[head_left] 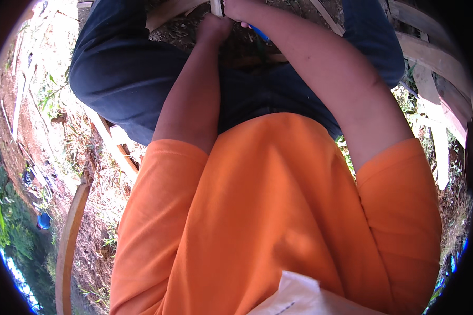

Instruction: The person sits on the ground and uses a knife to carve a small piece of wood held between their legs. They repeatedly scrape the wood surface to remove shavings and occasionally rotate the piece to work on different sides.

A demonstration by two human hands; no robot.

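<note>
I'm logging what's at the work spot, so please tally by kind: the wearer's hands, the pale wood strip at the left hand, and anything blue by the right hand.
Hands: 2 (left hand, right hand)
Pale wood strip: 1
Blue item: 1
Total: 4

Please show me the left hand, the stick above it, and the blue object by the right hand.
Left hand [214,28]: head view, its back.
Stick [216,7]: head view, lower end.
Blue object [259,33]: head view, visible middle.

The shirt [268,210] over there is plain bright orange, the trousers [121,73] dark navy, the wooden strip [216,7] pale cream, the small object [259,33] vivid blue, the curved board [71,247] tan, the earth [37,113] reddish-brown, the foliage [10,210] green.
</note>
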